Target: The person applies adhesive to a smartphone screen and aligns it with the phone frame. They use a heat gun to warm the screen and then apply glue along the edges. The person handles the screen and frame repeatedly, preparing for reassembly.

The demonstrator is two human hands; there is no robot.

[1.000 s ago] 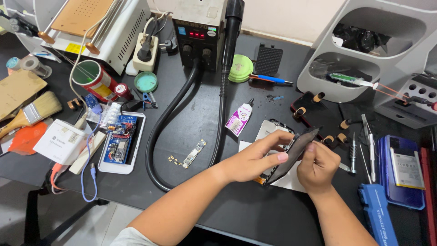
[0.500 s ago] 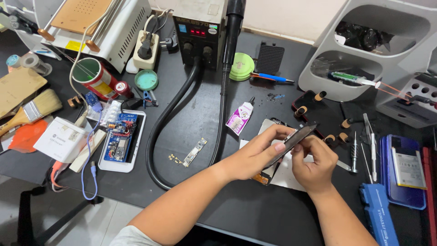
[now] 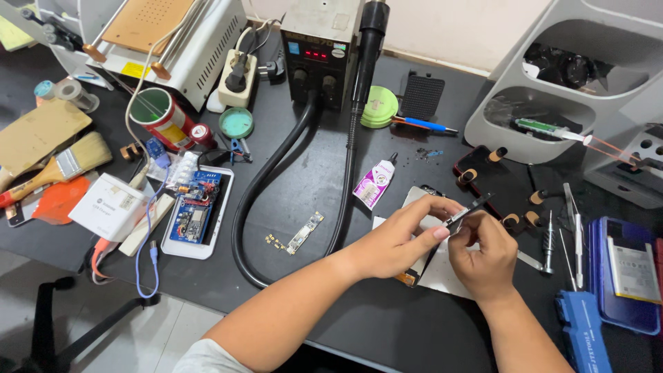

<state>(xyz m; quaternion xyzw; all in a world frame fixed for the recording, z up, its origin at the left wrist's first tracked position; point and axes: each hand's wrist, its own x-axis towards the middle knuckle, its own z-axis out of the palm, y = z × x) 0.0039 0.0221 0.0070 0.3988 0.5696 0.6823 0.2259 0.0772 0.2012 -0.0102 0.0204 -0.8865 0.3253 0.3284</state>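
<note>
Grip: left hand [image 3: 397, 242] and right hand [image 3: 483, 255] both pinched shut on a thin dark phone screen [image 3: 464, 213], tilted, raised above the black bench [image 3: 387, 324].
Brush [image 3: 59, 169]: flat at nine o'clock, far left.
Open phone [image 3: 197, 214]: circuit board showing, at nine o'clock of the hands.
Hot-air station [image 3: 321, 48]: at eleven o'clock, hose looping down.
Glue tube [image 3: 375, 183]: just at ten o'clock of the left hand.
Blue phone [image 3: 625, 273]: at three o'clock, well apart.
</note>
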